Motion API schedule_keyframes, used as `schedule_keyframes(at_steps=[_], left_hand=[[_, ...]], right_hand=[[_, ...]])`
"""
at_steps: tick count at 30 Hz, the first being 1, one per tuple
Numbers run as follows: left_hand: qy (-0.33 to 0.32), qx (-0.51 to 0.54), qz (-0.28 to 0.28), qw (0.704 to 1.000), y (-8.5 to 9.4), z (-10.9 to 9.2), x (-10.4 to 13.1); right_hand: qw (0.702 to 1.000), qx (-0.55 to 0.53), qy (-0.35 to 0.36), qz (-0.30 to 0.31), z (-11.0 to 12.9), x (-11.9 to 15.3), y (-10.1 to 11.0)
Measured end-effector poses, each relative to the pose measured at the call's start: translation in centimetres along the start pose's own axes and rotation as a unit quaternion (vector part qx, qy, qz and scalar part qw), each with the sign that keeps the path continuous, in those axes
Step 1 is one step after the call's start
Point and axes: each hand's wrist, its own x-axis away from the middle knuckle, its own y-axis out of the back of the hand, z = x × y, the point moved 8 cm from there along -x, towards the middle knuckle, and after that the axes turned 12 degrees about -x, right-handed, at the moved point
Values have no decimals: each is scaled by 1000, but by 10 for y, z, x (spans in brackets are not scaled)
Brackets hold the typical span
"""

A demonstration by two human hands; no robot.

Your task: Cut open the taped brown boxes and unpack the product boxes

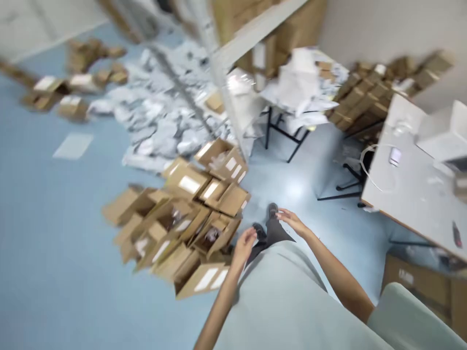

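Observation:
My left hand [244, 246] hangs in front of my body with its fingers loosely bent and nothing visible in it. It is nearest to an open cardboard box [233, 228] at the right edge of a cluster of boxes, without clearly touching it. My right hand [293, 222] reaches forward above the floor, fingers stretched out, holding nothing. Below the hands show my dark shoes [273, 210]. Several brown boxes [188, 181] with white labels stand close together on my left, many with raised flaps; some hold crumpled wrapping. Motion blurs the picture.
A broad pile of white packages [160, 121] lies behind the boxes, beside a metal shelf post [228, 107]. More boxes [365, 92] are stacked by the wall. On the right, a white table [412, 180] carries a white cable; a large carton [416, 282] sits below.

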Motion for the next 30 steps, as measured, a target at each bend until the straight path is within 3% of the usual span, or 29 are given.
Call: schedule_keyframes(at_steps=[5, 11, 14, 18, 21, 23, 27, 30], left_hand=[[-69, -104, 169, 978, -106, -57, 36], [-219, -196, 220, 930, -230, -146, 63], [-271, -225, 231, 907, -311, -195, 84], [-299, -228, 283, 882, -443, -245, 130], [-313, -231, 341, 856, -540, -264, 180], [-316, -232, 381, 837, -594, -269, 214], [-307, -235, 442, 809, -671, -276, 261], [-298, -233, 465, 800, -718, -290, 271]], right_hand=[[973, -181, 104, -98, 21, 102, 88], [895, -328, 221, -205, 28, 210, 216], [859, -372, 264, -232, 21, 261, 281], [829, -385, 321, -249, 8, 336, 370], [809, -382, 351, -275, -3, 396, 435], [792, -380, 373, -299, -7, 433, 473], [760, -350, 426, -343, 5, 491, 533], [749, -327, 453, -356, 21, 512, 569]])
